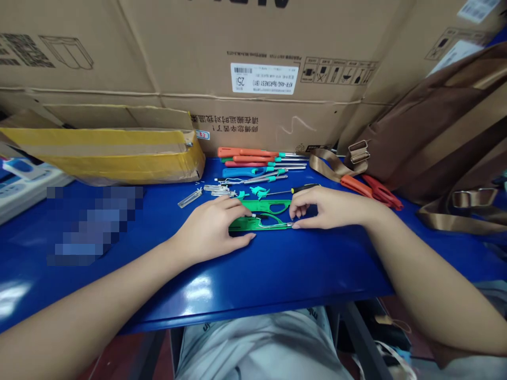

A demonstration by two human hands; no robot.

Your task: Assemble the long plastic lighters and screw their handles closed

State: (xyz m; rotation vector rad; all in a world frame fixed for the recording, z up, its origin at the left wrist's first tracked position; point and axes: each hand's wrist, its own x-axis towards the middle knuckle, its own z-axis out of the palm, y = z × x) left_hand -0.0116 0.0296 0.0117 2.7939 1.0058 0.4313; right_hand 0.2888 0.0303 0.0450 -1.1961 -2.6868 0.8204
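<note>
Two green plastic lighter casing halves (pixel 275 206) lie one behind the other on the blue table. My left hand (pixel 216 227) grips the left end of the nearer green half (pixel 261 224), thumb on the near side, fingers over the top. Thin white wire runs inside this half. At its right end my right hand (pixel 317 208) pinches a thin metal tube (pixel 290 225) between thumb and fingers. Behind the hands lie teal trigger pieces (pixel 260 192), clear plastic tanks (pixel 216 189) and a screwdriver (pixel 299 188), its handle partly hidden by my right hand.
Several orange, red and blue long-nosed lighters (pixel 253 157) lie farther back. A large cardboard box (pixel 190 63) walls off the rear. A yellow-taped carton (pixel 150 158) and a white power strip (pixel 31 187) are left; a brown bag (pixel 428 121) with straps is right, beside red-orange handles (pixel 378 191).
</note>
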